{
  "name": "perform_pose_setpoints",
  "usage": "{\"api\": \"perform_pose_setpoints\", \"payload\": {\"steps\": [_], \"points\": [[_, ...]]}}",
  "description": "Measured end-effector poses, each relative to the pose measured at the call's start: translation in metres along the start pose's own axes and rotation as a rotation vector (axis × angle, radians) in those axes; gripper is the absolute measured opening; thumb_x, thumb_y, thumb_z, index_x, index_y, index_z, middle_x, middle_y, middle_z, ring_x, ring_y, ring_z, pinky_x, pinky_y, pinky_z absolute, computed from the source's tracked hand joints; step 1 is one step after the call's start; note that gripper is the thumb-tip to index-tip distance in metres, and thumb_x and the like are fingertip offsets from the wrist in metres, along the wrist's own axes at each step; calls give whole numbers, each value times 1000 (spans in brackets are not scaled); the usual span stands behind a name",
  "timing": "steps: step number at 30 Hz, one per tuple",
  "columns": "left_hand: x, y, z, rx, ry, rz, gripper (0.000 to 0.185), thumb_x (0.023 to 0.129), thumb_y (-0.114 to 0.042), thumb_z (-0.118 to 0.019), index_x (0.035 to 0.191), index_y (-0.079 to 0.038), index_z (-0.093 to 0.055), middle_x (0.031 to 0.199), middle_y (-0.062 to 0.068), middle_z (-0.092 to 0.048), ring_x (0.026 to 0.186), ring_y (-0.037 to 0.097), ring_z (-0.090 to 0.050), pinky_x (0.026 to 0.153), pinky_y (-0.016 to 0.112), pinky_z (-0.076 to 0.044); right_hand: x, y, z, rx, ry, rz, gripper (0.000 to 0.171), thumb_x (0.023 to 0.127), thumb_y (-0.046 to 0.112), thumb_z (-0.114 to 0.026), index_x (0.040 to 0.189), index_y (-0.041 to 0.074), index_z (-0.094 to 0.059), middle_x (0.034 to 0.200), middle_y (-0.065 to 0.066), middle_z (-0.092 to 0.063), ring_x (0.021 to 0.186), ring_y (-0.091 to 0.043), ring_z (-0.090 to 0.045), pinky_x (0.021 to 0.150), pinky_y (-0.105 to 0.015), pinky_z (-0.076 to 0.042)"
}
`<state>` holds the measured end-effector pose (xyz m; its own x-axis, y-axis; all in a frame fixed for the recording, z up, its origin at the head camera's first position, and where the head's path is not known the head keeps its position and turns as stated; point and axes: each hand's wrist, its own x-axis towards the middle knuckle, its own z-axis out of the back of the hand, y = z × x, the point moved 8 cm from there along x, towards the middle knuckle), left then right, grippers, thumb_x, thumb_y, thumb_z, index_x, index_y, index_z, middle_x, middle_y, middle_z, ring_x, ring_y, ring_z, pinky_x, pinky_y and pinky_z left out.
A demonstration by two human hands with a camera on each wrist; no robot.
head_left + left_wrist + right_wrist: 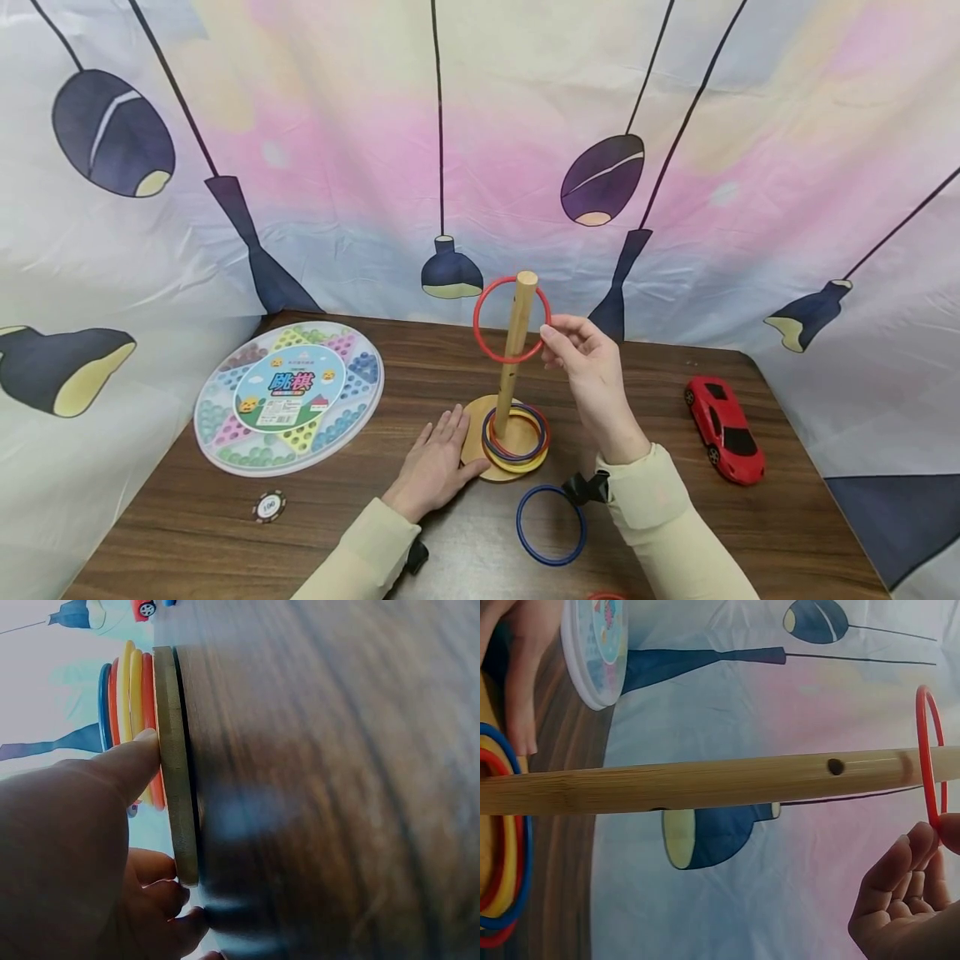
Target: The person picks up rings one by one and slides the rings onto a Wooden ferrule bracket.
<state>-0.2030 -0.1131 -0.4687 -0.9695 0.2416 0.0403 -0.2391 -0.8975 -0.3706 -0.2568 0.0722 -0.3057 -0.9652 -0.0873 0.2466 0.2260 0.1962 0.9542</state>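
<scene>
A wooden post (507,383) stands upright on a round wooden base (477,414). My right hand (592,375) pinches a red ring (480,335) between thumb and fingers. This ring encircles the post near its top, as the right wrist view (925,750) also shows. Stacked around the post's foot are several rings, with a blue ring (486,442) on top and red and yellow ones below. My left hand (435,458) lies with extended fingers against the base's left side; its thumb (139,761) touches the base near the stack.
A loose blue ring (520,533) lies in front of the base, and part of a red ring (606,595) shows at the bottom edge. A round Chinese checkers box (375,392) and a poker chip (269,506) are left. A red toy car (723,429) is right.
</scene>
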Motion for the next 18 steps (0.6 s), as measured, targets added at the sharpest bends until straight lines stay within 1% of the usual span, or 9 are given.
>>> {"api": "perform_pose_setpoints", "payload": {"steps": [6,11,15,18], "points": [[0,-1,0,7,-5,-4,81,94,-52,-57,148,4,-34,155,21,-29,142,36,-27,113,54,-25,-2,-17,4,-39,-8,-54,21,93,13,-67,110,1,-63,80,-2,-63,70,-15,-59,67,-28,-52],[0,-1,0,8,-8,-5,82,93,-53,-57,148,4,-34,154,21,-29,142,36,-28,112,54,-25,-5,-34,10,-106,-5,-125,22,93,13,-67,110,1,-63,80,-1,-64,70,-15,-61,66,-28,-53],[0,-1,-1,6,-1,3,82,94,-54,-56,149,3,-33,155,20,-28,143,35,-26,113,54,-24,-8,-48,15,-168,19,-180,22,93,12,-67,111,0,-63,78,-1,-65,69,-14,-61,66,-27,-53],[0,0,-1,5,2,9,83,94,-55,-55,150,2,-32,156,19,-27,143,35,-25,113,54,-24,-10,-58,18,-208,40,-215,23,93,12,-67,111,-2,-62,78,-2,-66,69,-16,-61,65,-26,-52]]}}
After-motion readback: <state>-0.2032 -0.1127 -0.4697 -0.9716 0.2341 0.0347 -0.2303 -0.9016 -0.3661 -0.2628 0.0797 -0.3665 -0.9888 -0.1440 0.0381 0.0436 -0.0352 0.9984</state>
